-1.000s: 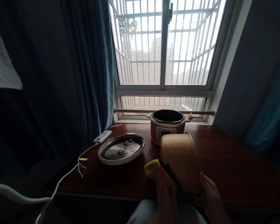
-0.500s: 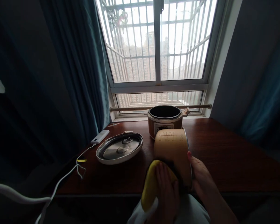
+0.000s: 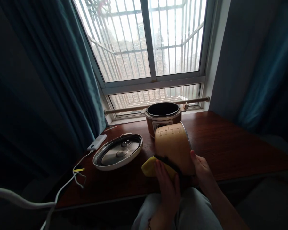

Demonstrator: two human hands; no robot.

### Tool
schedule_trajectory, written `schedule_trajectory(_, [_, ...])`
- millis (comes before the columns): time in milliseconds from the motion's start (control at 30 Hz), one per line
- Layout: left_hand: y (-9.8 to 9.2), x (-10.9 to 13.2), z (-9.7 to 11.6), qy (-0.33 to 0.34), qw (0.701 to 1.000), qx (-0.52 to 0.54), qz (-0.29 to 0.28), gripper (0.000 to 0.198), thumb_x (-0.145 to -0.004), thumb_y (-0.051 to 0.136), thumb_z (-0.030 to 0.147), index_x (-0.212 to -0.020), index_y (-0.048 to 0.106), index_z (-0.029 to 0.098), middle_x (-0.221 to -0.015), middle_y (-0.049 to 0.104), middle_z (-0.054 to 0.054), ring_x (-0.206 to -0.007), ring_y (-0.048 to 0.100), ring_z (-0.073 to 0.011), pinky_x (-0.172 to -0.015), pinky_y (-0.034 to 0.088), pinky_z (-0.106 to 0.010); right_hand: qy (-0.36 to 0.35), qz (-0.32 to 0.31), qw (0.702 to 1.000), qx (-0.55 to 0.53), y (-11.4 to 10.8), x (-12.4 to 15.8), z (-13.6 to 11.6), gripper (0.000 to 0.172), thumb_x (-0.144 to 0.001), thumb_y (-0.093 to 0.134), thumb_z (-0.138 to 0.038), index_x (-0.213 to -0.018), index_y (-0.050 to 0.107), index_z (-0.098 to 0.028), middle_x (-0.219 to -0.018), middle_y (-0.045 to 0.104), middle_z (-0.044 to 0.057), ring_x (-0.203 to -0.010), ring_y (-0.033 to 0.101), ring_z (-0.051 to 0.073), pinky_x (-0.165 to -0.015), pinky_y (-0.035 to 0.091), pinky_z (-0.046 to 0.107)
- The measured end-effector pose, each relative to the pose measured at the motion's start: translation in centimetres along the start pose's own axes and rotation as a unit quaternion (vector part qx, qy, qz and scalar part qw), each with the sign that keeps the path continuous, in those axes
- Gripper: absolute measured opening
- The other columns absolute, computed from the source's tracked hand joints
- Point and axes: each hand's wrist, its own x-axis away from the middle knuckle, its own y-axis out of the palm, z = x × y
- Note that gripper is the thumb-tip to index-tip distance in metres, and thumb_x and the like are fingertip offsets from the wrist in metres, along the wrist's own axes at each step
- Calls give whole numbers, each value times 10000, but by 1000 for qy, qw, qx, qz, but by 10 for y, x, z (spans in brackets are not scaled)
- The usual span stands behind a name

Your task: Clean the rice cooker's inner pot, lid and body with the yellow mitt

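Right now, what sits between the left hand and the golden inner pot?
In the head view, a yellow cloth lies between the left hand and the golden inner pot.

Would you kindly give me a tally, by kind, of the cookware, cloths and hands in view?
Cooker bases: 1, the cooker base near the window
Lids: 1, the round lid on the table
Pots: 1, the tilted pot
Cloths: 1, the yellow cloth
Hands: 2, left hand and right hand
Total: 6
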Motion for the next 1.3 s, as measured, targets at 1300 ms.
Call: schedule_trajectory(1300, [-8,-6,0,-276,932,235,-6,644,-927,297,406,-1458,31,157,-1535,64,-78,-1387,36,-188,-1136,106,-368,35,-70,997,-2,-12,0,-4,508,-649,683,-573,-893,681,-128,-771,705,89,-718,663,227,-604,523,293])
